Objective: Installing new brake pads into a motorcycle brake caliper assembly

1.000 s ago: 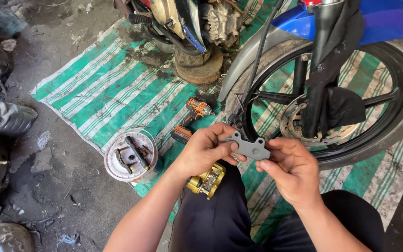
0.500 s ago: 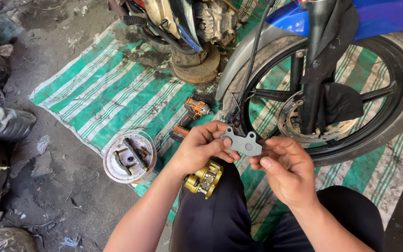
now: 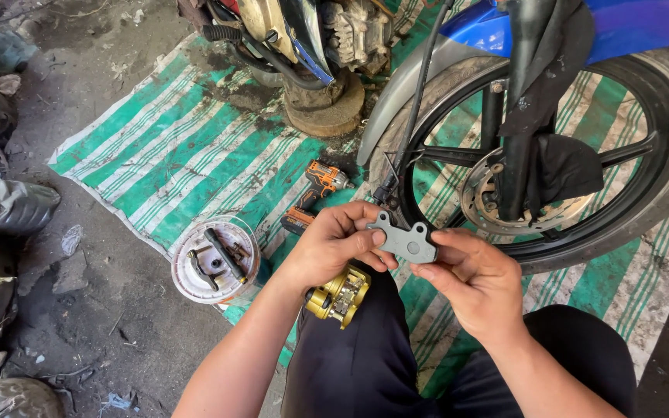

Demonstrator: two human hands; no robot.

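Note:
A flat grey brake pad (image 3: 406, 239) with two ears is held up in front of me between both hands. My left hand (image 3: 334, 244) pinches its left end and my right hand (image 3: 475, 282) grips its right end. Just below the left hand, a gold brake caliper (image 3: 338, 295) rests on my dark trouser leg. Beyond the pad stands a motorcycle's front wheel (image 3: 644, 193) with its brake disc (image 3: 480, 203) and a black rag draped over the fork.
An orange and black cordless driver (image 3: 315, 193) lies on the green and white striped mat (image 3: 187, 162). A round white tub (image 3: 215, 260) with small parts and tools stands left of my arm. A wooden block (image 3: 327, 108) props the motorcycle engine. Rubbish lines the left edge.
My hands have lifted the brake pad slightly up and away from me. The caliper stays on my leg.

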